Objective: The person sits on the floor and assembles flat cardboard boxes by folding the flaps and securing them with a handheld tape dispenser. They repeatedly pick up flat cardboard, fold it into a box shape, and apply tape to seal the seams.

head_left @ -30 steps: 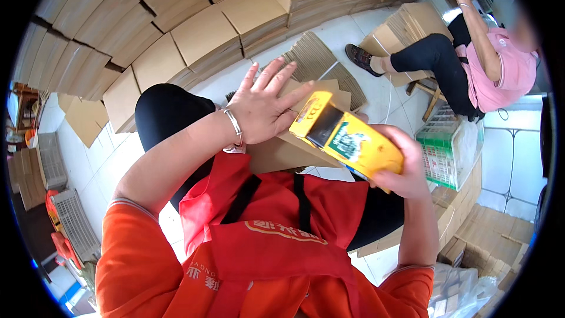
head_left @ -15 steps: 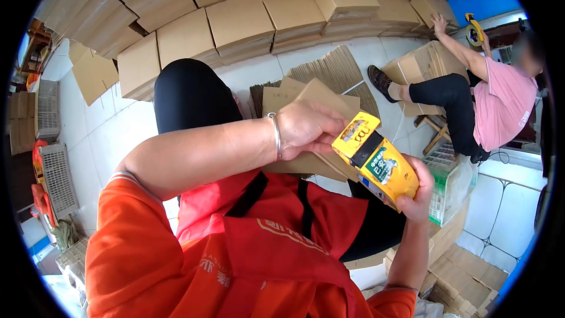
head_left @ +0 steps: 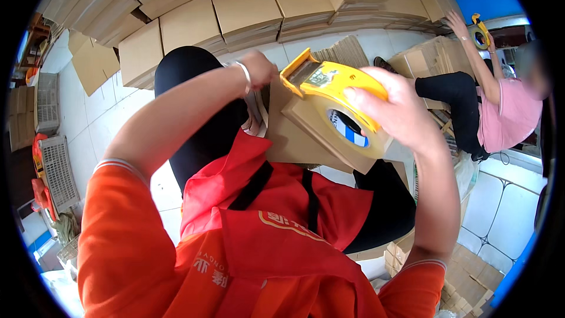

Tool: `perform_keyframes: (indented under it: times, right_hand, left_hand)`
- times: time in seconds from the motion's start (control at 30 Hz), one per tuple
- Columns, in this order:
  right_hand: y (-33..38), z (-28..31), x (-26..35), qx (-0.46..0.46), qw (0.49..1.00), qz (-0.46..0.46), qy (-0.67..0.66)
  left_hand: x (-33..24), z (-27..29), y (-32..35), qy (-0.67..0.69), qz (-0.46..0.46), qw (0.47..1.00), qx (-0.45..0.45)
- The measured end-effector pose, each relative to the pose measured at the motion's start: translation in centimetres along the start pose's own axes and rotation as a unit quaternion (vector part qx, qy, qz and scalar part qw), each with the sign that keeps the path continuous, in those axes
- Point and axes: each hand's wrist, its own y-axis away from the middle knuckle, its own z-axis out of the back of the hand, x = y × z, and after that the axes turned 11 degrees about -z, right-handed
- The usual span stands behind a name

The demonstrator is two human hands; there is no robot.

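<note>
My right hand point(head_left: 400, 106) grips a yellow tape dispenser point(head_left: 344, 85), thumb on its side and fingers over its top. The dispenser is held above my lap, its cutter end toward my left hand. A wide roll of tape point(head_left: 346, 129) with a blue and white core label sits in it. Beside the cutter end and apart from it is my left hand point(head_left: 259, 69), slightly blurred, its fingers curled together. Whatever they hold is hidden. Below the dispenser, a brown cardboard piece point(head_left: 329, 138) lies across my knees, partly covered by the tape roll.
Stacks of flat cartons point(head_left: 244, 15) line the far wall. More flattened cardboard point(head_left: 344, 50) lies on the tiled floor ahead. At the right, a seated person in pink point(head_left: 506, 112) holds another tape dispenser point(head_left: 479, 34) by a carton. Grey plastic crates point(head_left: 59, 168) stand at the left.
The dispenser has moved up and turned, so its tape roll now shows. My left hand has drawn back from its cutter end, up and left. The other person's hands have shifted.
</note>
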Motion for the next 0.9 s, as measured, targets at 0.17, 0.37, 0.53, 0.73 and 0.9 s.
perform_keyframes:
  times: [0.17,0.37,0.53,0.73,0.9]
  right_hand:
    - [-1.1,-0.4,0.9,0.005,0.998,-0.014,0.065]
    - [-1.7,-0.5,0.2,0.000,1.000,0.012,0.009]
    - [-1.4,-0.3,-0.8,-0.006,1.000,0.010,-0.024]
    - [-2.0,0.0,-1.1,-0.005,1.000,0.023,-0.008]
    - [-1.3,0.3,-0.9,0.026,0.999,-0.006,-0.045]
  left_hand:
    - [2.5,-13.5,-7.4,0.107,-0.013,0.989,-0.103]
    - [9.7,-18.4,-10.9,-0.246,-0.176,0.953,-0.018]
    - [-4.2,-2.2,0.0,0.061,-0.231,0.958,0.159]
    - [-6.1,-0.4,2.5,0.330,-0.333,0.871,0.149]
    - [-7.5,-0.1,3.2,0.382,-0.160,0.889,0.193]
